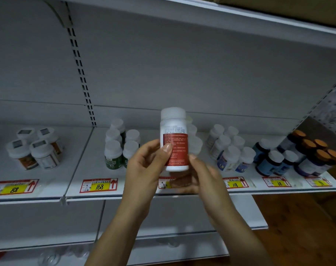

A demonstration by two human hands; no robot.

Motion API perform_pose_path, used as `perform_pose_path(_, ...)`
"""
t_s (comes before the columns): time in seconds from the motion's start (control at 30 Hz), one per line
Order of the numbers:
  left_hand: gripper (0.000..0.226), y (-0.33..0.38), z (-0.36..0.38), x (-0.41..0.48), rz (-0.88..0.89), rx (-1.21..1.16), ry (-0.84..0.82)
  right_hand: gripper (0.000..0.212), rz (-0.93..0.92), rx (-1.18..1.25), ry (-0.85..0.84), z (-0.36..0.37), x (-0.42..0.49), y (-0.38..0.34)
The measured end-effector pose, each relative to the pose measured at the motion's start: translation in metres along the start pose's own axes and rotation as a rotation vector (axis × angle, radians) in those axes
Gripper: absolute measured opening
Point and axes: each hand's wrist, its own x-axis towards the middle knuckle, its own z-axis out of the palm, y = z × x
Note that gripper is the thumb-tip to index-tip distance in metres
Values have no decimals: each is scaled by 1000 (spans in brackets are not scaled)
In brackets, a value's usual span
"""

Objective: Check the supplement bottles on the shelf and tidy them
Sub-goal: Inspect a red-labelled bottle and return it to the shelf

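Note:
I hold a white bottle with a red label (175,139) upright in front of the shelf (77,177), its printed back facing me. My left hand (146,166) grips its left side, thumb on the label. My right hand (203,175) grips the lower right side, thumb by the base. Behind it stand more white-capped bottles (194,143) of the same row, mostly hidden. Green-labelled bottles (114,150) stand to the left, blue-and-white ones (228,150) to the right.
Orange-labelled jars (33,150) sit at far left; dark blue bottles (272,160) and orange-capped ones (315,152) at far right. Price tags (99,186) line the shelf edge. Lower shelves (182,240) jut out below; a wooden floor (301,227) lies at right.

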Motion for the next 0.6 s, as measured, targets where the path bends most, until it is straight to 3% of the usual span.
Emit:
perform_pose_path(0.07,45,1,-2,3,107,51,28,16,-196,-136,119,-7,6,-10)
perform_pose_path(0.1,46,1,-4,6,161,92,26,23,-277,-147,129,-10,10,-17)
perform_pose_path(0.2,46,1,-10,14,315,349,-53,49,-469,-235,25,-19,23,-46)
perform_pose_path(0.27,46,1,-11,20,389,489,-78,48,-555,-406,-37,-24,33,-63)
perform_pose_path(0.4,59,-6,-3,37,395,603,-39,37,-632,-581,3,-30,64,-82)
perform_pose_path(0.5,53,-32,-4,44,459,861,-78,35,-665,-591,127,-27,101,-83)
perform_pose_path(0.6,55,-55,-3,46,465,1198,-135,41,-649,-715,124,-26,141,-72)
